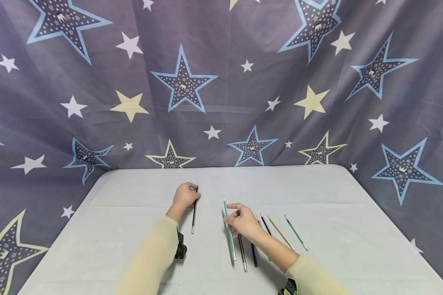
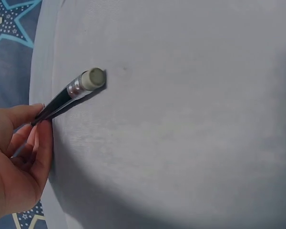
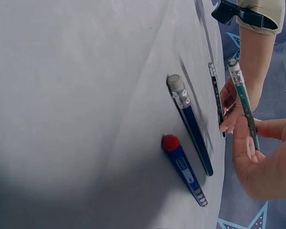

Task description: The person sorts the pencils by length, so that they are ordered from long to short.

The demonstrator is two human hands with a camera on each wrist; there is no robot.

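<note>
My left hand (image 1: 184, 196) pinches a black pencil (image 1: 194, 215) between thumb and fingers at the left middle of the table. Its pale eraser end points toward me, large in the left wrist view. Further right, my right hand (image 1: 243, 221) holds a green pencil (image 1: 230, 239), its eraser end (image 3: 234, 67) metal-banded in the right wrist view. Just beside that hand lie a dark pencil (image 1: 242, 256) with a pale eraser and a blue pencil (image 1: 254, 256) with a red end (image 3: 171, 142). My right forearm partly covers some of the pencils.
Right of my hand lie another black pencil (image 1: 266, 225), a gold one (image 1: 282, 232) and a teal one (image 1: 296, 232). They rest on a pale cloth-covered table (image 1: 133, 192). A star-patterned grey curtain (image 1: 221, 94) hangs behind and at both sides.
</note>
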